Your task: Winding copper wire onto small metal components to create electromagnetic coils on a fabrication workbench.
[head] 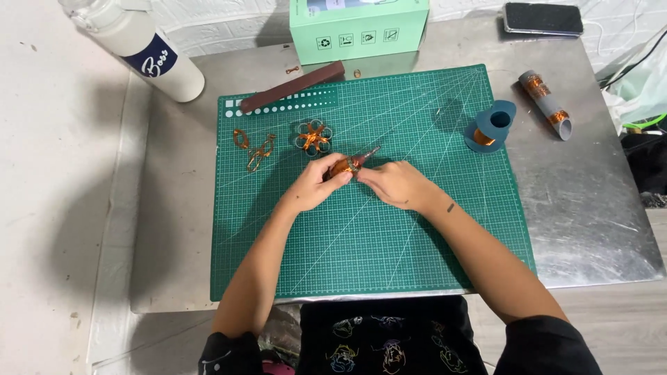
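Both my hands meet over the middle of a green cutting mat [417, 229]. My left hand [316, 184] pinches a small bundle of copper wire [340, 167] at its fingertips. My right hand [396, 184] grips a slim tool [366, 156] whose tip points up and to the right, right against the wire. Just beyond my hands lies a flower-shaped copper wire piece [313, 136]. Two looped copper wire shapes [253, 148] lie to its left on the mat.
A grey spool of copper wire [492, 127] stands at the mat's right edge, a grey tube wound with copper [546, 104] beyond it. A brown bar [292, 86], a green box [358, 29], a white bottle [139, 45] and a phone [542, 18] sit along the back.
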